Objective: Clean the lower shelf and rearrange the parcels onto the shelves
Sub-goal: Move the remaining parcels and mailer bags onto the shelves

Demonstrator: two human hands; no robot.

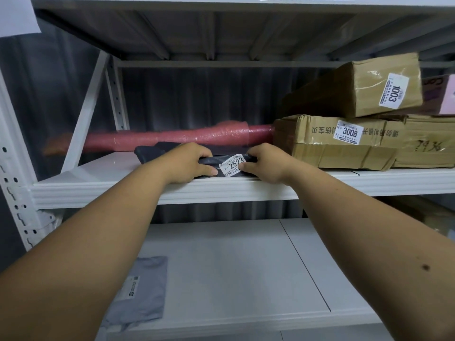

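Head cam view from my end: both hands are up on the middle shelf (98,190), clamped on a flat black parcel (152,152) that sits right at the front edge. The left hand (187,163) has its fingers curled over the top of the bag with the thumb pressed against the front, and the right hand (266,163) grips the other end the same way. Between the two thumbs there's a white sticker (232,166) reading 2523, a bit crumpled.

Behind the bag, a long pink roll (172,139) wrapped in bubble plastic lies along the back of the shelf. To the right, touching the roll's end, sits a brown cardboard box (332,148) tagged 3008, and a second box (364,87) tagged 1003 rests tilted on top of it. Something pink (446,97) pokes in at the far right edge, can't tell what it is.

The lower shelf (246,267) is mostly bare white, with one grey mailer bag (142,289) lying flat at the left, partly hidden by my left forearm.
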